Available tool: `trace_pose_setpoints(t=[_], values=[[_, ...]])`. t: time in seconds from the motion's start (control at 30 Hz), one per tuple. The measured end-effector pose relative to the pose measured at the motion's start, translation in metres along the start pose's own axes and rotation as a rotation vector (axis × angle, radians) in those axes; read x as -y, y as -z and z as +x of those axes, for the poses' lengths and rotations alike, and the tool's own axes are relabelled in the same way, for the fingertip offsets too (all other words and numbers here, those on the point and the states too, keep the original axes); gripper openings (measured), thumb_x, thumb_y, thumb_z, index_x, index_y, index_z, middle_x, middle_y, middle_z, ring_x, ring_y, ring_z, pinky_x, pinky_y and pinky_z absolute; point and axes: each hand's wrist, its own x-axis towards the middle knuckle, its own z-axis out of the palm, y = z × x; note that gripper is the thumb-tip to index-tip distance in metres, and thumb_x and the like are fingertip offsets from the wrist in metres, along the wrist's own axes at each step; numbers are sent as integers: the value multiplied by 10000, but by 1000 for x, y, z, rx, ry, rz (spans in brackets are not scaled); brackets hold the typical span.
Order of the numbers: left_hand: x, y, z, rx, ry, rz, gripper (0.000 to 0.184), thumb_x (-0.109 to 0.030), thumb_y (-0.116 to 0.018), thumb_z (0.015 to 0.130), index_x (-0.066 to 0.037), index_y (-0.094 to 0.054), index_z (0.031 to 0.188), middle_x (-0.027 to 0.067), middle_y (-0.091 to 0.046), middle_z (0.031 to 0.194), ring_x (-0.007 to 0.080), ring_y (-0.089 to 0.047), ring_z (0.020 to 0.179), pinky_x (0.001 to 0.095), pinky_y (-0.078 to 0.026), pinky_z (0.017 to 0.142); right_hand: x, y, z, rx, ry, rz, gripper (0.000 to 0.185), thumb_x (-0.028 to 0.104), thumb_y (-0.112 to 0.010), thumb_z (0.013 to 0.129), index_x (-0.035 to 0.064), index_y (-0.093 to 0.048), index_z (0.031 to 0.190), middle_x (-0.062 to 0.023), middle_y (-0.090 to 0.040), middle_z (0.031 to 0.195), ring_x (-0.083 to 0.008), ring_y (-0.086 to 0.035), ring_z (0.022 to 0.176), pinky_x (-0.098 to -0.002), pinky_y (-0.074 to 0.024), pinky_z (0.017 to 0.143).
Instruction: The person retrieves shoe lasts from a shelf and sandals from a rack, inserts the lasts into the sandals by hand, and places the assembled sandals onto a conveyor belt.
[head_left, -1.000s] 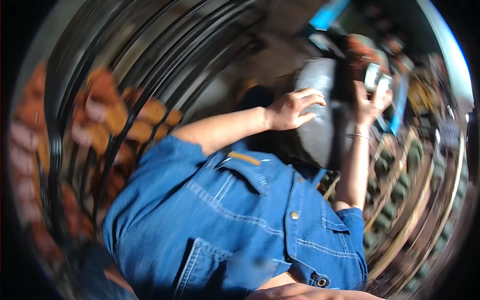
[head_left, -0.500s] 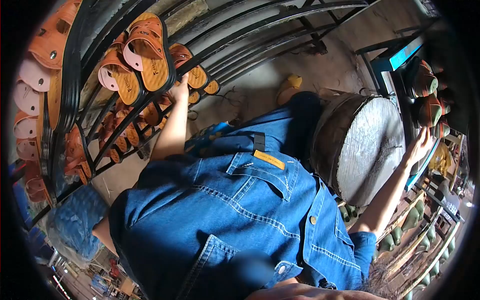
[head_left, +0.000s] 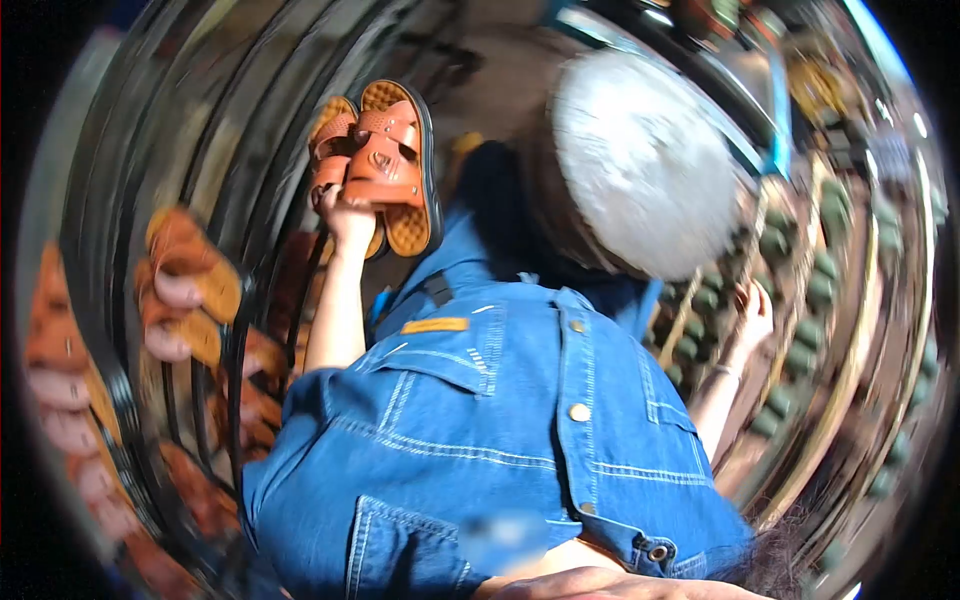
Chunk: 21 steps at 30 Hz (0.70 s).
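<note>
My left hand [head_left: 350, 222] is closed around a pair of orange-brown sandals [head_left: 385, 165], which stand up side by side above it, beside the dark metal rack bars. The sandals have textured tan insoles and black sole edges. On the right, my right hand [head_left: 755, 315] hangs in front of the wooden rails and green forms [head_left: 822, 285], its fingers loosely bent and apart, with nothing visible in them. Between the two hands, further forward, stands a round block with a pale, worn top [head_left: 645, 165].
More orange-brown sandals [head_left: 185, 285] hang on the black rack [head_left: 235, 400] at the left. A blue-edged metal stand [head_left: 778, 110] is beyond the round block at the upper right. Wooden rails with rows of green forms fill the right side.
My left hand has come away from the rack and now holds the sandals. My right hand has left the shoes by the blue-edged stand and is lower. The view has turned.
</note>
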Motion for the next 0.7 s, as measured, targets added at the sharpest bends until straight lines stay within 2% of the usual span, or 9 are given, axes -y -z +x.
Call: trace_pose_setpoints(t=[0.03,0.07,0.13,0.23,0.43,0.47,0.53,0.6,0.7], values=[[-23,-15,5,105,-10,-153,254,-123,-610,931,39,-681,1114,133,-708,1094,260,-671,1015,396,-517,931,26,1,-22,-24,-73,-69,297,196,-683,982,-15,-690,1191,-124,-737,1029,-225,-742,910,-326,-586,813],[-40,-32,15,79,-453,145,278,-120,-616,936,46,-675,1151,116,-701,1137,233,-665,1039,386,-525,928,0,23,-20,-28,-12,-48,281,177,-678,986,-20,-688,1186,-129,-736,1035,-218,-743,898,-307,-588,806],[-128,-60,35,297,-467,-98,277,-110,-654,890,52,-692,1112,189,-704,1139,340,-662,1040,459,-483,970,-17,41,-45,-74,56,62,270,157,-667,991,-31,-682,1185,-143,-744,1034,-223,-746,905,-305,-591,819],[-209,-106,56,530,-389,-345,287,-86,-598,937,68,-673,1167,144,-718,1111,277,-673,1045,399,-515,933,-34,59,-95,-180,-20,94,246,148,-669,972,-23,-699,1146,-142,-751,1021,-214,-747,860,-306,-585,767],[-270,-198,66,566,-1102,309,248,-104,-645,858,65,-694,1033,203,-714,865,307,-683,742,409,-526,654,-141,110,-192,-435,-323,182,159,115,-662,959,-15,-701,1041,-103,-738,875,-151,-723,730,-277,-586,640],[-262,-207,75,998,-622,286,221,-128,-635,883,54,-700,992,190,-706,778,286,-666,633,417,-508,575,-167,121,-208,-467,-413,154,169,125,-657,970,-3,-690,1076,-113,-741,901,-158,-722,738,-275,-576,636],[-275,-214,74,824,-920,303,167,-58,-619,902,64,-705,975,169,-717,832,229,-703,737,335,-561,652,-210,145,-247,-557,-494,177,173,140,-657,961,4,-693,1061,-106,-738,885,-155,-714,715,-278,-568,614],[-295,-212,60,902,-554,202,175,-66,-614,915,48,-715,1002,173,-729,883,216,-712,781,334,-563,665,-264,165,-283,-786,-775,238,180,165,-711,876,7,-739,956,-84,-742,831,-158,-710,635,-295,-571,603],[-296,-216,64,805,-837,233,271,-159,-595,955,53,-700,1086,197,-740,957,309,-711,826,402,-560,732,-368,195,-344,-992,-953,-62,241,228,-712,808,30,-759,936,-165,-756,885,-278,-736,782,-380,-576,748]])
